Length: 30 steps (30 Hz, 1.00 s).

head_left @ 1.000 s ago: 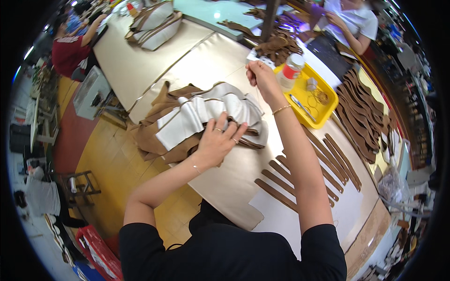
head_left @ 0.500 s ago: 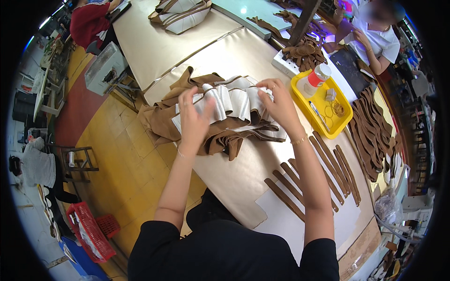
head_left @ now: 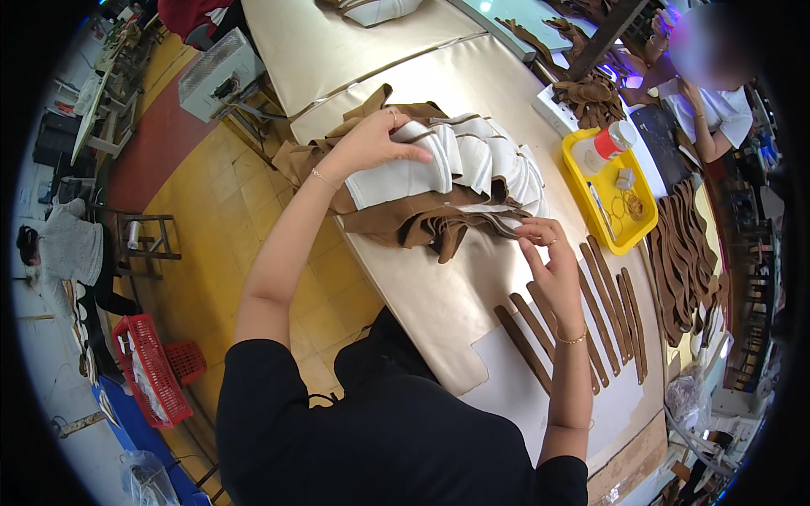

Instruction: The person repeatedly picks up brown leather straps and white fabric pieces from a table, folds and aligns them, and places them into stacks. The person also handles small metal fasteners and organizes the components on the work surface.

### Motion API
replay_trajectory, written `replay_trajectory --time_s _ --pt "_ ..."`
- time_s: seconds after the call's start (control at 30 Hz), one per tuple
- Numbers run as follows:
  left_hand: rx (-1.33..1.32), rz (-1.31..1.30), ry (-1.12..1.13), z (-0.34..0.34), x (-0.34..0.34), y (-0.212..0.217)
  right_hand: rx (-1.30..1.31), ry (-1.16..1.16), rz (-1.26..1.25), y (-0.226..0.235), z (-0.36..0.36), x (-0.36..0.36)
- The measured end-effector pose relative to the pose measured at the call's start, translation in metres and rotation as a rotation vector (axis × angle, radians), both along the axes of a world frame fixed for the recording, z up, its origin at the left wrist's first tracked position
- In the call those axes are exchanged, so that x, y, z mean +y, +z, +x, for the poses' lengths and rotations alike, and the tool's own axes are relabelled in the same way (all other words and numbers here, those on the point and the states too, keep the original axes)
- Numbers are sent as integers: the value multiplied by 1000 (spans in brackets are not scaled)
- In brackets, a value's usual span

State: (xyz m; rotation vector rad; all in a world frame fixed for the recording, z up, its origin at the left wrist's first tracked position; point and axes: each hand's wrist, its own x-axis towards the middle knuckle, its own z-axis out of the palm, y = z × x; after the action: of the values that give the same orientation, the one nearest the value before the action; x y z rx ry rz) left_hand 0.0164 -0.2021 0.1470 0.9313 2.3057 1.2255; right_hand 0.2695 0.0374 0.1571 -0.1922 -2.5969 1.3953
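Nine-to-three on the table (head_left: pixel 447 325) the brown-and-white bundle (head_left: pixel 413 177) is stretched: cupped at eleven o'clock by the half-open left hand (head_left: pixel 371 143), met at four by the loosely curled right hand (head_left: pixel 554 266); neither grip can be confirmed.

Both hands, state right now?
Left hand: curved over the brown-and-white pile; grip can't be told.
Right hand: half-curled at the pile's right edge; grip can't be told.

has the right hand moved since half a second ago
Yes: judged against the yellow tray, the right hand has come nearer the person's body, from atop the white-and-brown bundle to its near right edge.
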Motion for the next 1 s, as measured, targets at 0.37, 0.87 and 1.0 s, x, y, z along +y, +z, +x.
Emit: replay_trajectory --time_s 0.37,0.87,1.0 --pt "-367 350 188 34 -62 88 7 128 -129 24 14 -33" --pt "-55 985 208 225 -8 124 629 31 141 96 71 -86" --pt "-202 942 -71 258 2 122 783 -115 160 94 61 -93"
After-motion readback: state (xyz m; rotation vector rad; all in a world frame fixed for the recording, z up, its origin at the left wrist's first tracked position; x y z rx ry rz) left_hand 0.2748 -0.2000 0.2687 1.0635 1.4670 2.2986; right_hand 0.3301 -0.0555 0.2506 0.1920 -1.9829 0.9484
